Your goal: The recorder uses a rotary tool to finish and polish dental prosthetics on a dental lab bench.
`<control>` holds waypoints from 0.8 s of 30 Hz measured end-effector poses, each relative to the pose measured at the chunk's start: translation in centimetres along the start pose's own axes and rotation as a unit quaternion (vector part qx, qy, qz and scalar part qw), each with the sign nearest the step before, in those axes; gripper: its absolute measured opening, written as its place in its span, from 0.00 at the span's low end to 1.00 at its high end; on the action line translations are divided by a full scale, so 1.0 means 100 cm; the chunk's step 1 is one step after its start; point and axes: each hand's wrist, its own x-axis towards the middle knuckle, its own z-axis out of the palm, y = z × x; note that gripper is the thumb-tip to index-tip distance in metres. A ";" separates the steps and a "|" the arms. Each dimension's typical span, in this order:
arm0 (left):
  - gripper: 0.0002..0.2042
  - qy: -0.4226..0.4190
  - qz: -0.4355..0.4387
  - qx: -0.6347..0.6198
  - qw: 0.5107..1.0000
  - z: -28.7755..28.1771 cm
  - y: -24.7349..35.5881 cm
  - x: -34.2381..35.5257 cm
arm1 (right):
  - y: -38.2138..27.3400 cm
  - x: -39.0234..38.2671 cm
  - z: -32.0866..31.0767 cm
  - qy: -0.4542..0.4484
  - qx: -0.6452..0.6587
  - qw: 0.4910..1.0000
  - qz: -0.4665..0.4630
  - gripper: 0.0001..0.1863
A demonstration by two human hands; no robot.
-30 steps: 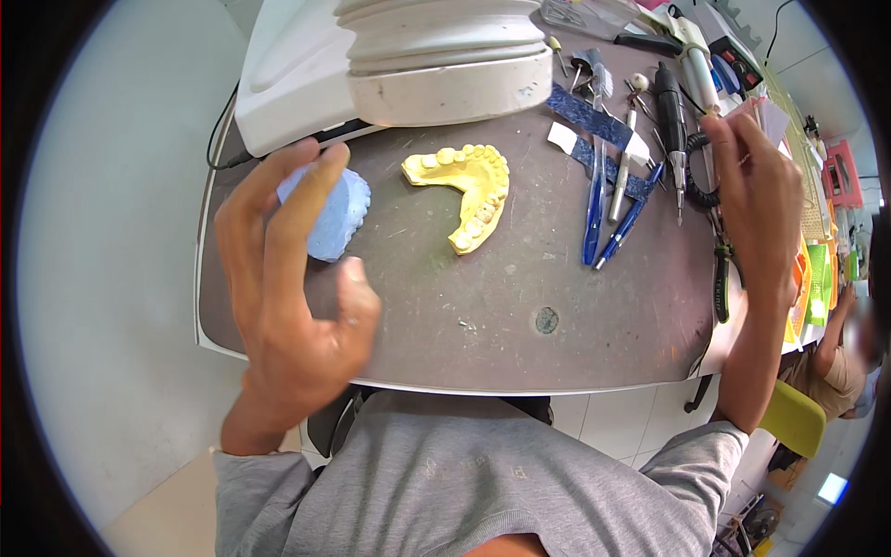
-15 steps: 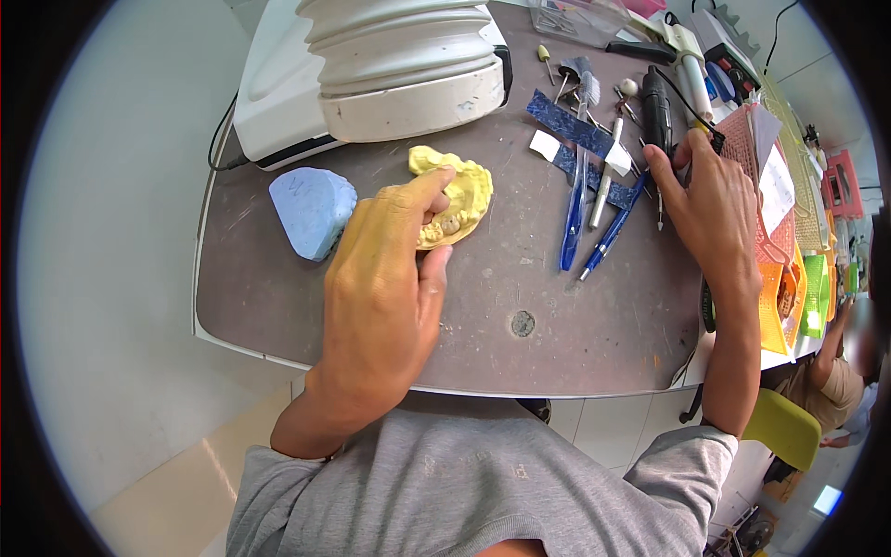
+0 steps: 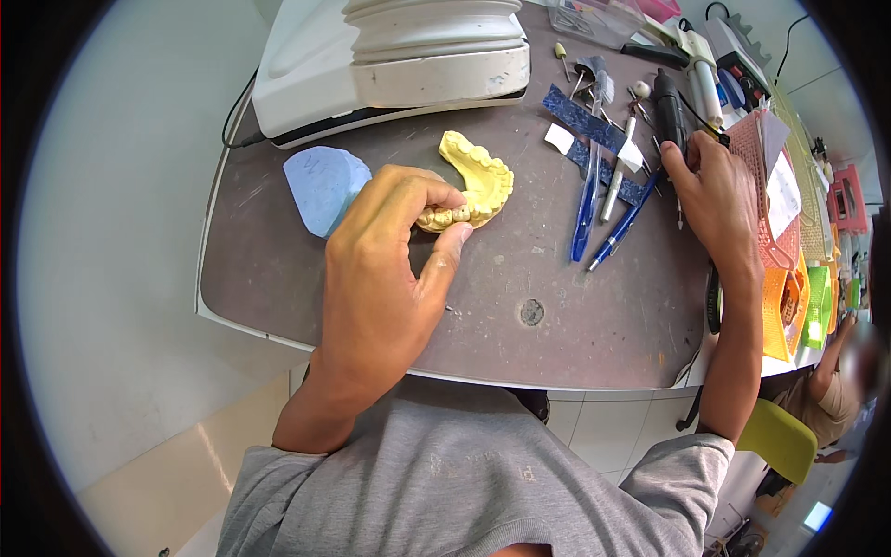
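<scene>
A yellow dental cast (image 3: 484, 174), shaped like a horseshoe with a row of teeth, lies on the bench. One tooth on its near side is a paler, greyish crown (image 3: 461, 213). My left hand (image 3: 385, 251) is closed in a pinch there, index finger behind the crown and thumb in front. Left of that hand sits a blue dental cast (image 3: 320, 186), partly behind my knuckles. At the right, my right hand (image 3: 716, 190) curls its thumb and fingers around the front of a black rotary handpiece (image 3: 668, 102). Its thin bur points toward me below the hand.
Blue pens (image 3: 613, 237), a white-handled tool (image 3: 615, 186) and dark blue strips (image 3: 585, 119) lie left of my right hand. A white machine with a ribbed hose (image 3: 436, 70) stands at the back. Baskets (image 3: 784, 306) line the right edge. Another person (image 3: 835, 390) sits far right.
My left index finger has drawn back from the cast's inner side and now meets the thumb across the crown. My right hand stays at the handpiece. The whole view has shifted slightly.
</scene>
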 end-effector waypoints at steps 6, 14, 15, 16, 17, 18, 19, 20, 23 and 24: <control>0.08 -0.012 -0.023 -0.043 0.999 -0.002 0.000 0.002 | 0.011 -0.001 0.000 0.051 0.385 0.920 0.044 0.23; 0.07 -0.015 -0.015 -0.036 0.999 -0.002 -0.001 -0.001 | -0.014 -0.023 -0.001 -0.129 0.903 0.409 -0.006 0.14; 0.07 -0.026 -0.006 -0.039 0.999 -0.003 0.000 0.000 | -0.015 -0.026 -0.001 -0.130 0.902 0.412 -0.010 0.14; 0.07 -0.022 -0.005 -0.041 0.999 -0.005 0.001 0.001 | -0.015 -0.027 -0.001 -0.152 0.881 0.444 -0.051 0.14; 0.07 -0.062 0.031 -0.012 0.997 -0.007 0.000 0.003 | -0.016 -0.030 0.000 -0.173 0.857 0.476 -0.092 0.14; 0.08 -0.101 0.066 0.017 0.992 -0.010 -0.001 0.006 | -0.020 -0.035 0.001 -0.158 0.861 0.480 -0.056 0.13; 0.08 -0.097 0.067 0.017 0.993 -0.013 -0.004 0.011 | -0.028 -0.039 -0.003 -0.159 0.860 0.482 -0.060 0.13; 0.08 -0.136 0.094 0.017 0.986 -0.016 -0.006 0.017 | -0.038 -0.042 -0.009 -0.157 0.821 0.547 -0.038 0.12; 0.08 -0.182 0.131 -0.006 0.975 -0.018 -0.004 0.029 | -0.044 -0.046 -0.022 -0.177 0.784 0.593 -0.054 0.11; 0.08 -0.202 0.123 -0.042 0.971 -0.012 -0.009 0.036 | -0.053 -0.044 -0.019 -0.140 0.747 0.649 -0.040 0.11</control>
